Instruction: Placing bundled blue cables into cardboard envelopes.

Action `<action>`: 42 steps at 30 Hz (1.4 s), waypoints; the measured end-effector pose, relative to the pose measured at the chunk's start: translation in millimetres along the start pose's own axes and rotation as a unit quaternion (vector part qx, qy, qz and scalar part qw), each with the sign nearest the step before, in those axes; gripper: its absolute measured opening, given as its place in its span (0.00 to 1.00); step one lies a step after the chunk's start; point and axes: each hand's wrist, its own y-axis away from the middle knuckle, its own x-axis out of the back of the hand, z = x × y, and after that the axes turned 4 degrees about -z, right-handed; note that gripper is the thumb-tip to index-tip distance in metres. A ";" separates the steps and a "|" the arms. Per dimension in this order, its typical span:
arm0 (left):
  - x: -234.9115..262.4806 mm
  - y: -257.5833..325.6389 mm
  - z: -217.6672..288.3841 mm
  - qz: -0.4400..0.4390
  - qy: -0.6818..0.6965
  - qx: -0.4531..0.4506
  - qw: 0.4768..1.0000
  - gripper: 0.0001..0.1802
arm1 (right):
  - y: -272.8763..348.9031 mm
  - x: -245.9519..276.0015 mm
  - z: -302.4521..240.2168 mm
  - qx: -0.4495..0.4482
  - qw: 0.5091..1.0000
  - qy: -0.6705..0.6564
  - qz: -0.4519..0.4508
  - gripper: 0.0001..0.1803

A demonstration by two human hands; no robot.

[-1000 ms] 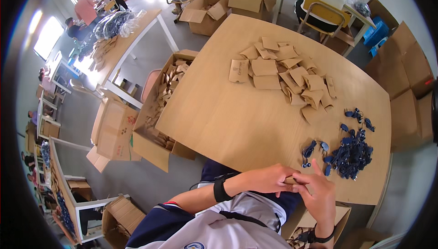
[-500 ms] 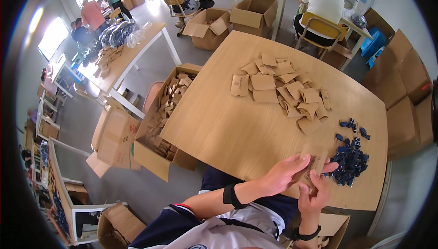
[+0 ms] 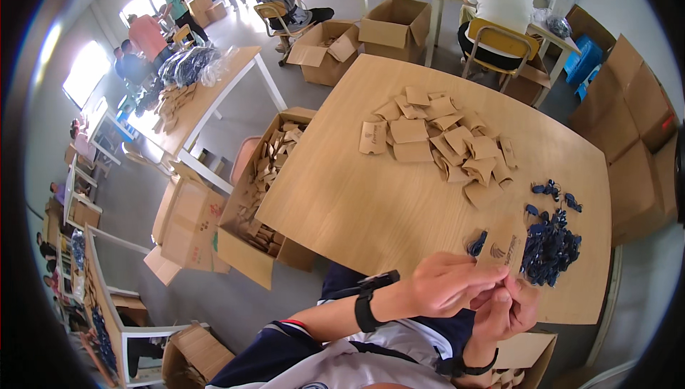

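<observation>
Both hands coming together over the near right part of the table (image 3: 335,196), clamping one kraft pillow box (image 3: 502,252) between them. Left hand (image 3: 446,285) reaching in from the left, fingertips pressing on the box's near end. Right hand (image 3: 508,310) curling its fingers and thumb at the same end, just beside the left fingertips; some of its fingers are being hidden. Box is pointing away from the person, its printed face showing. Black wristbands (image 3: 365,310) are circling both wrists.

Navy earphone pile (image 3: 553,250) is lying just right of the held box, partly being overlapped by it in view. Single earphone bundle (image 3: 477,243) is sitting just left of the box; a few loose bundles (image 3: 548,190) are lying beyond the pile's far side. Pillow box heap (image 3: 442,141) is spreading across the far middle of the table, one printed piece (image 3: 373,138) lying at its left edge.

Left of the table, an open carton (image 3: 244,255) is holding many more pillow boxes. Another carton (image 3: 529,352) is standing at the near right, below the table edge, also containing kraft pieces. Far side: person in a white top (image 3: 499,2) sitting on a yellow-backed chair (image 3: 503,41); two open cartons (image 3: 396,27) standing left of that chair.
</observation>
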 end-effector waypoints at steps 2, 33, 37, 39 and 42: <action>12.4 -2.2 6.2 -0.043 -0.053 -0.030 0.997 0.13 | 2.0 6.1 -4.4 -0.059 0.998 -0.027 0.011 0.15; 13.4 4.1 -8.6 -0.188 0.109 0.226 0.950 0.10 | -13.6 3.2 -13.9 -0.206 0.949 0.161 -0.175 0.13; 2.3 18.1 -3.5 -0.175 0.436 0.490 0.734 0.27 | -27.8 33.6 -7.7 -0.161 0.917 0.141 -0.337 0.15; -3.6 32.4 -7.4 -0.243 0.525 0.548 0.604 0.36 | -26.1 44.4 -6.1 -0.143 0.876 0.122 -0.444 0.14; -5.3 31.5 3.6 -0.169 0.497 0.502 0.688 0.38 | -24.6 42.5 -8.0 -0.226 0.865 0.069 -0.442 0.15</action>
